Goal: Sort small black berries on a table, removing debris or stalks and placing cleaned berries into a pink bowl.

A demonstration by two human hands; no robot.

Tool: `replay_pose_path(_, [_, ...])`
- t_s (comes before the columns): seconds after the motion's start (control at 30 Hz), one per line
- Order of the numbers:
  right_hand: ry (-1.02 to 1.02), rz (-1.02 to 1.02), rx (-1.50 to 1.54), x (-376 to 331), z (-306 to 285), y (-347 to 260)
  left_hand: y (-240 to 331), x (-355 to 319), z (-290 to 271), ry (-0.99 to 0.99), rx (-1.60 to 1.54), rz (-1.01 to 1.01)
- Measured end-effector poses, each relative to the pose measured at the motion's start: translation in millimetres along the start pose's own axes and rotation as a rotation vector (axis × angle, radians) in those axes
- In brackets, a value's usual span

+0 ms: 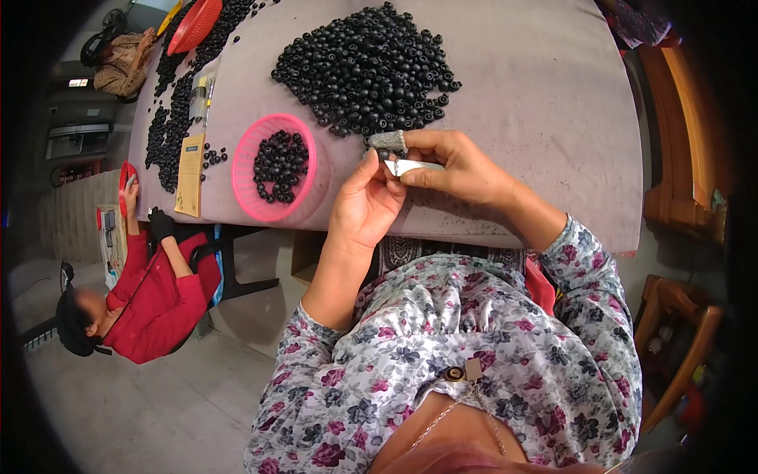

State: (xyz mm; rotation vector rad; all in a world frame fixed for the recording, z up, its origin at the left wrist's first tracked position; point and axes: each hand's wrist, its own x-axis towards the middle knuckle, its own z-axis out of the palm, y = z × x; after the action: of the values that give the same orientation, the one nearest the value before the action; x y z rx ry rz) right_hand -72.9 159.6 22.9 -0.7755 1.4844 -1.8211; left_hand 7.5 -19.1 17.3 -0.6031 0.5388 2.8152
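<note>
My right hand (467, 170) grips a small white-handled knife (418, 167), its index finger covered by a grey knitted finger sleeve (387, 141). Close against it, my left hand (365, 204) is closed with its fingertips around a black bead (384, 155) beside the blade. How far the blade touches the bead is too small to tell. Just beyond both hands spreads a large pile of black beads (367, 71), many showing round holes. To the left of my left hand stands a pink plastic basket (312, 186) with more black beads in it.
A cloth-covered table (545, 103) carries everything. Left of the basket lie a tan notebook (189, 175) and scattered beads (166, 142). A red basket (196, 25) stands at the far left. One co-worker in red (162, 300) sits at the left, another person (125, 67) farther off.
</note>
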Motion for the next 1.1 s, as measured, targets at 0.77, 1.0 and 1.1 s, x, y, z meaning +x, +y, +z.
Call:
replay_pose_path(0.77, [-0.065, 0.035, 0.115, 5, -8, 9, 0, -5, -2, -0.011, -0.117, -0.055])
replay_pose_path(1.0, [-0.056, 0.050, 0.097, 5, -8, 6, -1, -5, -2, 0.028, -0.090, -0.019])
replay_pose_path(1.1, [-0.057, 0.105, 0.095, 4, -8, -1, 0, -4, -7, 0.022, -0.067, -0.002])
